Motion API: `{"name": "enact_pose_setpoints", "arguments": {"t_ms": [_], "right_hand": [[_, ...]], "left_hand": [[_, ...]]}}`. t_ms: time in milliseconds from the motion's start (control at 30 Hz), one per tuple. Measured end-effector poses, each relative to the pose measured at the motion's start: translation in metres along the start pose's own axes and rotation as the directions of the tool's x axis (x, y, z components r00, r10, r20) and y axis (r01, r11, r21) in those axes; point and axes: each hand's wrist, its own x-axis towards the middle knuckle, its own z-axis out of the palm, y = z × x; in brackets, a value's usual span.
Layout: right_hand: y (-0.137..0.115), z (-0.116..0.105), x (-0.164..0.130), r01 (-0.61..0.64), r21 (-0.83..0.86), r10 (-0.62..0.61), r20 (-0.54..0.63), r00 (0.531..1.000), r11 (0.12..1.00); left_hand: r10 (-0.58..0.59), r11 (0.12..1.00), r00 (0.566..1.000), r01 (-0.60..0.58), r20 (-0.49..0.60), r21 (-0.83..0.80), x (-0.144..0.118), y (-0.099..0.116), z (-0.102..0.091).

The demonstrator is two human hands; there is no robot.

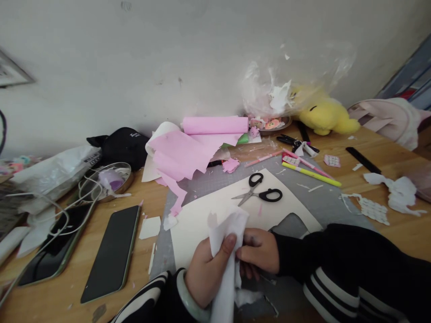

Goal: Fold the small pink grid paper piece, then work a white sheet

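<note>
My left hand [209, 272] is wrapped round a folded white sheet [226, 287], which looks like soft paper, with the thumb pressed on its front. At the sheet's right edge, the fingers of my right hand [258, 251] are closed in a pinch on it; their tips are partly hidden. Just beyond both hands, black-handled scissors [257, 190] lie with parted blades on a cream sheet of card [198, 229]. Below my right hand is a torn white scrap [248, 297].
A grey cutting mat [215, 184] lies under the card. Pink paper [182, 154] and a pink roll [215, 125] stand behind it. Two phones, one a black phone [111, 251], lie left. Rightward are a yellow marker [311, 174], white cut scraps [373, 210] and a yellow plush toy [325, 115].
</note>
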Motion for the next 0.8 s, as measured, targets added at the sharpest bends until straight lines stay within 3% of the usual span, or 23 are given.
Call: {"name": "enact_pose_setpoints", "arguments": {"t_ms": [100, 233, 533, 800], "right_hand": [[0.0027, 0.0005, 0.0013, 0.014, -0.003, -0.014, -0.026, 1.000, 1.000], [0.0030, -0.0005, 0.0016, 0.016, -0.013, -0.017, -0.020, 1.000, 1.000], [-0.0005, -0.0004, 0.0017, 0.016, 0.032, -0.015, -0.034, 0.999, 0.999], [0.0011, -0.0003, 0.0023, -0.002, 0.022, 0.003, -0.045, 0.999, 1.000]], "left_hand": [[-0.017, 1.000, 0.994, 0.016, -0.110, -0.012, 0.0005, 0.0005, -0.0025], [0.027, 1.000, 0.946, -0.029, -0.323, -0.001, 0.0027, 0.0034, -0.0060], [0.008, 1.000, 0.998, -0.008, -0.062, 0.001, 0.0018, 0.0009, -0.0010], [0.022, 1.000, 0.977, -0.018, -0.210, 0.021, 0.0038, -0.0014, -0.0049]]}}
